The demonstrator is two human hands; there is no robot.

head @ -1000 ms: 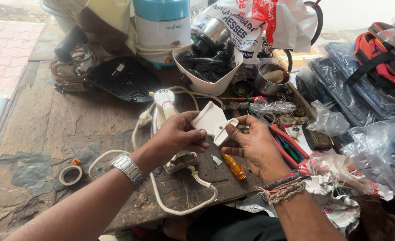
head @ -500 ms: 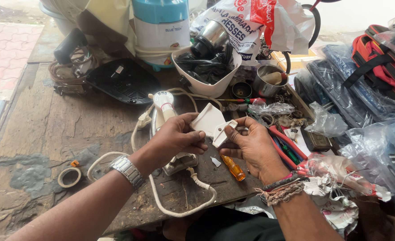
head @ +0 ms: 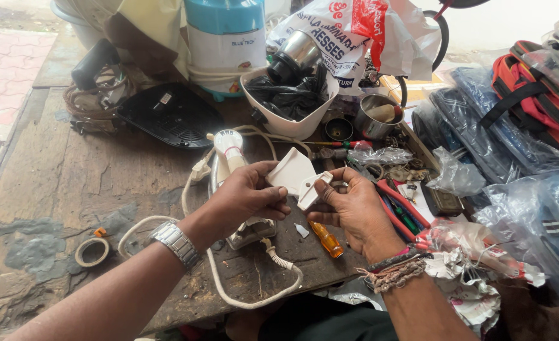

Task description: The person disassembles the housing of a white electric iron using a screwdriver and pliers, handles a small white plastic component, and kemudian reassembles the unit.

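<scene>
Near the bottom edge, two bare arms reach up over the wooden bench (head: 58, 189). At about 7 o'clock is the left wrist with a silver watch (head: 175, 243), and at 5 o'clock the right wrist wears woven string bands (head: 396, 273). Just past them, close to the middle, the left hand (head: 244, 196) has its fingers curled tight on a white plastic cover (head: 291, 170). The right hand (head: 355, 205) pinches a smaller white plastic piece (head: 309, 191) between thumb and fingers, and that piece touches the cover's lower edge. To do this well, I think both hands should hold firm but gentle, keep the two white parts lined up, and move slowly so thin plastic does not snap. Under the hands lies a white clothes iron (head: 232, 189) with its white cord (head: 254, 297) looping toward 6 o'clock. An orange-handled screwdriver (head: 325, 239) lies just below the right hand, easy to grab. A roll of tape (head: 92, 251) sits at 8 o'clock. Farther off, at 12 o'clock, stand a white tub (head: 292, 120) of dark parts and a blue and white appliance (head: 225, 38). At 2 o'clock lie bags (head: 519, 95).
</scene>
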